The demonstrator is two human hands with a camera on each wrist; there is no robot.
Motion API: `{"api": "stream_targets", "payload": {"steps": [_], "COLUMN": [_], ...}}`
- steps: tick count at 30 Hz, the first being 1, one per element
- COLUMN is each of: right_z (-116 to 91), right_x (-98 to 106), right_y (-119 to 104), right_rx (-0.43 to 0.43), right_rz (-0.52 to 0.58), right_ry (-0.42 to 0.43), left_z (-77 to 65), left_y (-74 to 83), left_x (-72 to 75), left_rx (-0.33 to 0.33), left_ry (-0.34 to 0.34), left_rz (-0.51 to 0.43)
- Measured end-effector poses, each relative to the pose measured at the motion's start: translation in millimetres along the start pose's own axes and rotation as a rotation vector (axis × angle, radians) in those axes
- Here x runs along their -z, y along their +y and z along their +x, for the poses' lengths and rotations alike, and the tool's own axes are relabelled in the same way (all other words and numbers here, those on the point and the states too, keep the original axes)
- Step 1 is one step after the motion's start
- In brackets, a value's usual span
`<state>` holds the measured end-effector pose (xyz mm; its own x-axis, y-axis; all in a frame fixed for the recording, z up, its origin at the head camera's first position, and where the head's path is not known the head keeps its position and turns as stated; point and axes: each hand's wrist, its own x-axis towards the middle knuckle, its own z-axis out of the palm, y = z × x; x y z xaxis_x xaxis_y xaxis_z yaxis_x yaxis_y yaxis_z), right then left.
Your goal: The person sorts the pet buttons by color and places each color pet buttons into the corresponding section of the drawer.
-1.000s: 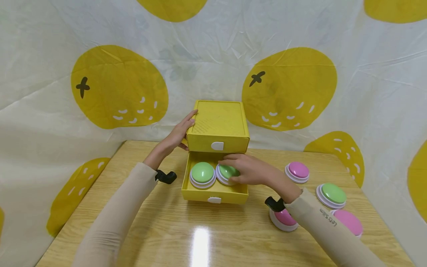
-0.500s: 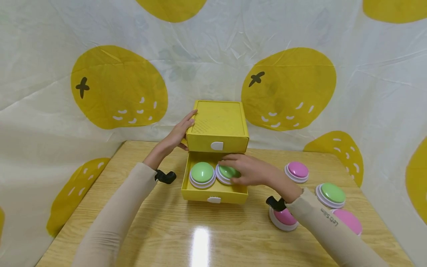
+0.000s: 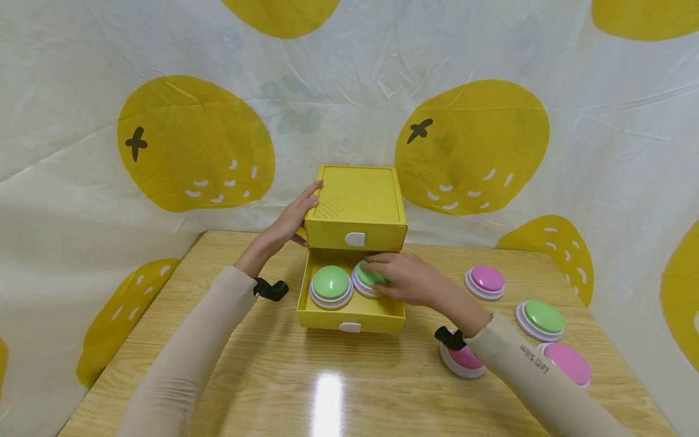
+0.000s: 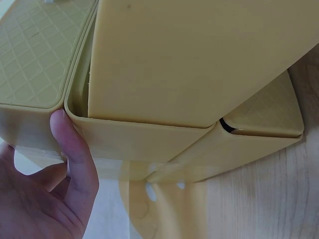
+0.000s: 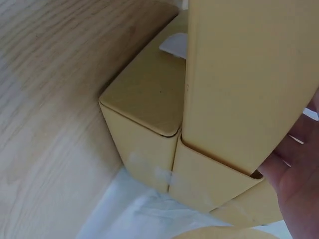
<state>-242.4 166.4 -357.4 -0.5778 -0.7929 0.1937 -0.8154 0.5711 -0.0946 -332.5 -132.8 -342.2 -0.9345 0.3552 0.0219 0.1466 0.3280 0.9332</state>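
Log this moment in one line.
left hand: on left side of yellow unit | right hand: holds right green button in open drawer | left green button: also inside

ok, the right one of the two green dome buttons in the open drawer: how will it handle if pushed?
The green dome button likely slides rather than rolls or tips: it sits low on its wide, round base. Its dome may be slippery, looking smooth and glossy. It's probably stiff, judging by its hard-plastic look.
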Motion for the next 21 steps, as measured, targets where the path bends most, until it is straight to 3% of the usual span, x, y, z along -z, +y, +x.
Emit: {"api": "stream_targets", "payload": {"steps": [12,21], "right_z": [-4.4,-1.1], "right_x": [-7.2,-6.8], "right_y": [-2.2,-6.9], "right_rx": [0.052,-0.051], "right_rz": [0.006,-0.013], "right_ry": [0.192,0.254], "left_z": [-1.7,0.6], "left_y": [-0.4,-0.4], "left_x": [-1.3,0.1], "left_rx": [0.01,0.005], "left_ry": [-0.002,-0.003], "left_rz": [-0.006,-0.003]}}
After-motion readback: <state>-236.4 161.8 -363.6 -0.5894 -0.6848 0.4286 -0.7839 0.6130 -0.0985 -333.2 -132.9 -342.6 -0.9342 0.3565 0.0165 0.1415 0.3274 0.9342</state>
